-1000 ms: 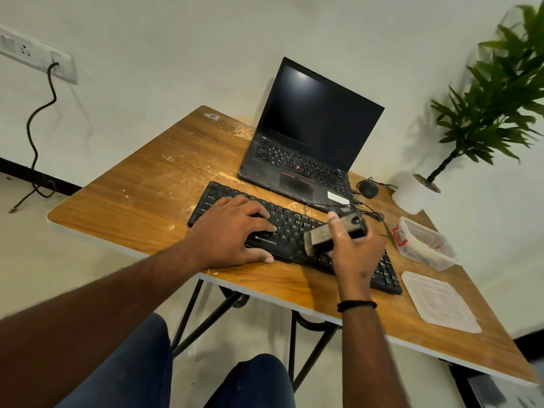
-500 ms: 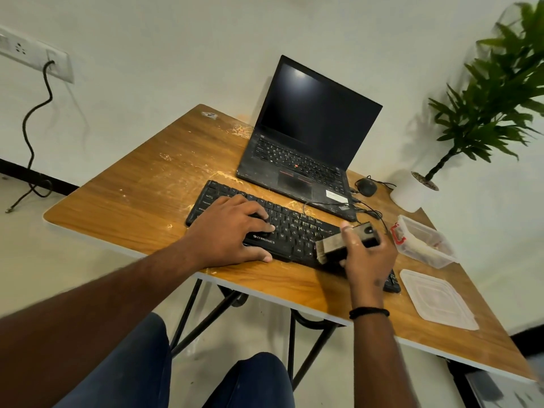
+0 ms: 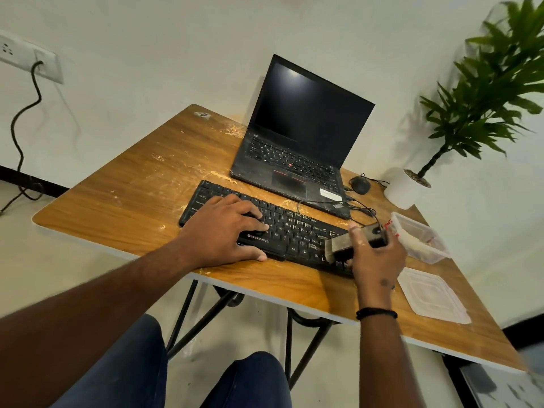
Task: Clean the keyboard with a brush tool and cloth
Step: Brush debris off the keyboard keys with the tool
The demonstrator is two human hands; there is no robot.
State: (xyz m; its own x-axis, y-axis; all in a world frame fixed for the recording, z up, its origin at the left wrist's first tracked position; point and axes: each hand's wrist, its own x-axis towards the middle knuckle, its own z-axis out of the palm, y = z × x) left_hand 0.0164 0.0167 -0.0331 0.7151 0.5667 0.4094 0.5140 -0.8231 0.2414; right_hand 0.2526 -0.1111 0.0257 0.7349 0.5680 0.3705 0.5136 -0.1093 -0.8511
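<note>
Keyboard [image 3: 282,228]: lying on the desk [image 3: 132,184], being steadied by the flat, open left hand [image 3: 226,231]. Brush tool [image 3: 353,241]: being gripped by the right hand [image 3: 374,257] over the right-end keys. Short, light strokes between rows are being advised.

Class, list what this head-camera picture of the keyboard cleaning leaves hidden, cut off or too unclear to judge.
1. Right end of the keyboard: covered by the right hand and the brush tool it grips.
2. Keys under the left hand: hidden by its palm and fingers.
3. The cloth: not in view.
4. Contents of the plastic container: blurred behind cloudy walls.
5. Plant: top leaves cut off by the frame's edge.
</note>
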